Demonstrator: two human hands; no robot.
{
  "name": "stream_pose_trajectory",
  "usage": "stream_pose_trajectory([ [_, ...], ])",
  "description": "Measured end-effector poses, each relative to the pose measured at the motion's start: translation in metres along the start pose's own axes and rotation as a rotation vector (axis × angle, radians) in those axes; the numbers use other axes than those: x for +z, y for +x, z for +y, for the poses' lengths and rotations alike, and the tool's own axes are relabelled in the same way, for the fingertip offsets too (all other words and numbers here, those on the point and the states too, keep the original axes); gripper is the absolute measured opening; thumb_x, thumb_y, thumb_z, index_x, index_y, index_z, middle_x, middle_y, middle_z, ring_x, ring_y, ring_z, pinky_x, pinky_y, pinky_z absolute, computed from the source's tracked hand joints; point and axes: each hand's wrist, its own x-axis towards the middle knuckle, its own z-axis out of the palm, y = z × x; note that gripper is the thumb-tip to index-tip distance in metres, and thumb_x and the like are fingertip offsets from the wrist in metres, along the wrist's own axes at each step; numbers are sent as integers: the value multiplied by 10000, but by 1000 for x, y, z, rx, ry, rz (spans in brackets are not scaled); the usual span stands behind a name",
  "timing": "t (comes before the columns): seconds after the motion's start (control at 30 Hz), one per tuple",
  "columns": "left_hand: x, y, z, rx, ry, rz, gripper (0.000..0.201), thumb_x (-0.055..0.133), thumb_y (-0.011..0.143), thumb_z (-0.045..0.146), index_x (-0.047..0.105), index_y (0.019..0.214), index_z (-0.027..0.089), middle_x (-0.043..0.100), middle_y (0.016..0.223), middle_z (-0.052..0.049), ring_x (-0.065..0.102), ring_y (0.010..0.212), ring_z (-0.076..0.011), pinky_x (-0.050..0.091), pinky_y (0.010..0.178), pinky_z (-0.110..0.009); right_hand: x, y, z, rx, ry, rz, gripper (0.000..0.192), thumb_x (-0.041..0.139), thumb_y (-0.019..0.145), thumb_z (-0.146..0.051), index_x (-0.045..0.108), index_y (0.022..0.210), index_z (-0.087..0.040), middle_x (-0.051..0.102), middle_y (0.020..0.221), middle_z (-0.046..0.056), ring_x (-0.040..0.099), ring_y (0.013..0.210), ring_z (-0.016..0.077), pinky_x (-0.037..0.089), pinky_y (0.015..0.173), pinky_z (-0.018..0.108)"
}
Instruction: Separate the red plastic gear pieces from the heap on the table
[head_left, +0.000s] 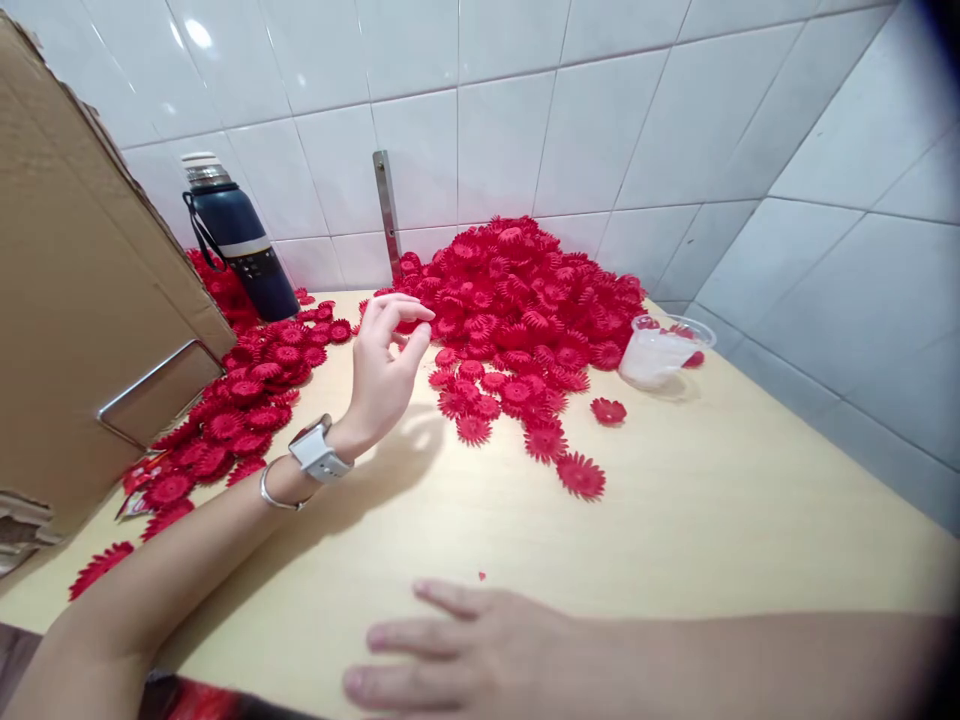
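Observation:
My left hand (388, 365), with a watch (319, 452) and a bangle on its wrist, is raised over the table in front of the heap of red flower-shaped pieces (517, 300). Its fingers are loosely curled, thumb and index fingertips slightly apart, and I see nothing between them. Low in the view, my right hand (480, 650) is stretched out with fingers spread, slightly blurred, over the near part of the table. It holds nothing visible. A tiny red scrap (481, 576) lies just beyond it. One loose red flower (581, 476) lies in front of the heap.
More red flowers (247, 420) spread along the left, beside a cardboard box (97, 250). A dark blue bottle (251, 250) stands among them. A clear plastic cup (656, 355) with whitish contents is at the right. Tiled walls (600, 120) border the table (712, 520).

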Motion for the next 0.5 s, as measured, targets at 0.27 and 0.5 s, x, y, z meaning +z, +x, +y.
stream_pose_trajectory([
  [0.27, -1, 1, -6, 9, 17, -3, 112, 468, 791, 133, 567, 810, 180, 520, 936, -33, 513, 924, -150, 445, 729, -239, -79, -12, 65, 308, -274, -107, 508, 315, 896, -368, 243, 1360, -173, 202, 1425, 77, 87, 1318, 234, 66, 1059, 480],
  [0.5, -3, 5, -13, -25, 57, 1, 118, 457, 794, 152, 566, 825, 185, 530, 948, -33, 511, 937, -157, 439, 747, -256, -142, -8, 89, 316, -495, 97, 382, 430, 860, -314, 479, 1229, -226, 321, 1390, 9, 153, 1309, 244, -18, 1062, 455],
])
